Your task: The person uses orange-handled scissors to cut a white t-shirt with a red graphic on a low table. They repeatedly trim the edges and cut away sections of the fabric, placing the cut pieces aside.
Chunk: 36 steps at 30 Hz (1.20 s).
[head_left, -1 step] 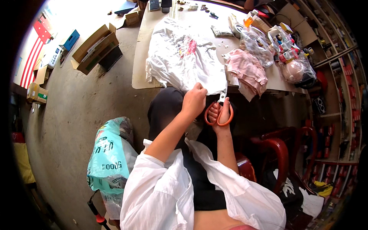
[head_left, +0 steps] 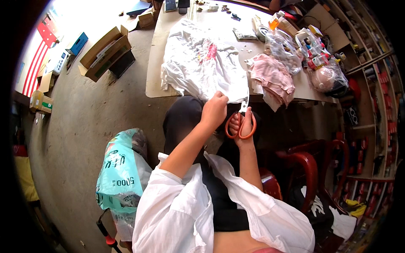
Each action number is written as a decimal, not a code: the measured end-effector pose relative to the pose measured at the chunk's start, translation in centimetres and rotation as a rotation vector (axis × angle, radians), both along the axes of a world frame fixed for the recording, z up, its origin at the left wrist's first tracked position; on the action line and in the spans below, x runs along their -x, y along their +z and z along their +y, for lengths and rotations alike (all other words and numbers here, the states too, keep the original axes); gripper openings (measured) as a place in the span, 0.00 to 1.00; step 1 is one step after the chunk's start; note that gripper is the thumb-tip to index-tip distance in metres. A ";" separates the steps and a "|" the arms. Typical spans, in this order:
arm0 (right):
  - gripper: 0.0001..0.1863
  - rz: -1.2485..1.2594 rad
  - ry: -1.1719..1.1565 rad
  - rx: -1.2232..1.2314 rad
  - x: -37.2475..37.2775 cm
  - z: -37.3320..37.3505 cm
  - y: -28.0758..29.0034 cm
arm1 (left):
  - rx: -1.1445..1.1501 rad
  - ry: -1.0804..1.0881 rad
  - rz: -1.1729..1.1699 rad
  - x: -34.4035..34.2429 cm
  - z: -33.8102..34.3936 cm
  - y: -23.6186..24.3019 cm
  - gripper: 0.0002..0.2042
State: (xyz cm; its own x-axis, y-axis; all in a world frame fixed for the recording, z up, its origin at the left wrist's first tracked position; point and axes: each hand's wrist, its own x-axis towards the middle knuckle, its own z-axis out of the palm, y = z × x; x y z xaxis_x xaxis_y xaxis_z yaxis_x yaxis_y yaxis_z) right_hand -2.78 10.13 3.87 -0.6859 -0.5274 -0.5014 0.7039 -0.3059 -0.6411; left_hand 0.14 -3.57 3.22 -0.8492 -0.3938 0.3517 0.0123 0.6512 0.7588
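My left hand (head_left: 214,109) is closed on the near edge of a white cloth (head_left: 190,63), which has a patch of pink and coloured print and lies over the table (head_left: 155,88). Just right of it, my right hand (head_left: 242,126) grips large scissors (head_left: 253,126) by their orange handles. The silver blades point away from me at the cloth's right corner; whether they are closed on fabric I cannot tell. Beside the white cloth, a folded pale pink cloth (head_left: 272,78) hangs over the table edge.
Bagged bottles and small items (head_left: 316,59) crowd the table's right. Open cardboard boxes (head_left: 99,55) stand on the floor at left, a turquoise sack (head_left: 118,173) beside me. Dark red wooden chairs (head_left: 303,164) are at lower right, shelving (head_left: 371,109) along the right. Part of another person (head_left: 273,5) shows beyond the table.
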 end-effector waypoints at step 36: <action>0.43 -0.147 0.239 0.374 2.2 -0.4 1.7 | -0.008 0.012 0.035 0.0 0.2 1.7 0.07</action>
